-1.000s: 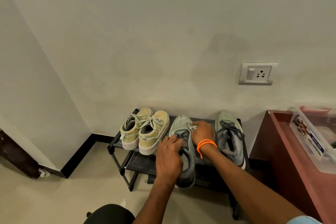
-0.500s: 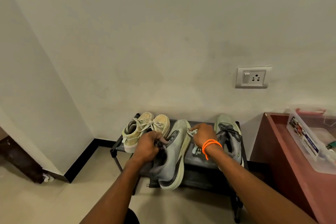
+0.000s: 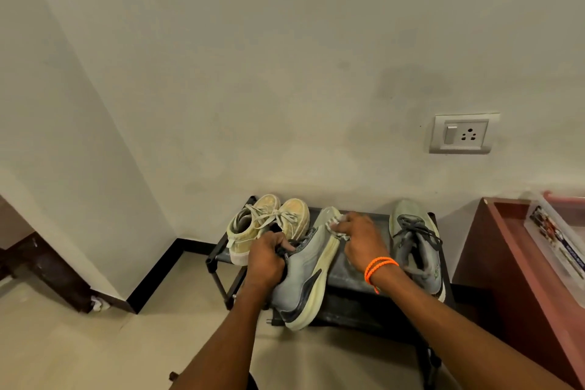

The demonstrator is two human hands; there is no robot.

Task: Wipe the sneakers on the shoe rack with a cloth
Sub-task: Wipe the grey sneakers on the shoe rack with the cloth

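grey sneaker [image 3: 304, 275] tilted on its side on the shoe rack [image 3: 354, 272], left hand [image 3: 267, 260] gripping its collar; right hand [image 3: 359, 239] at 2 o'clock presses what looks like a cloth [image 3: 335, 226] against its sole edge.

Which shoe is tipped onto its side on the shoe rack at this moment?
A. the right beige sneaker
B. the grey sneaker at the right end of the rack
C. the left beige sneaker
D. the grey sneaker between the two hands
D: the grey sneaker shows its pale sole edge, with the left hand gripping its collar and the right hand pressing a cloth near its toe.
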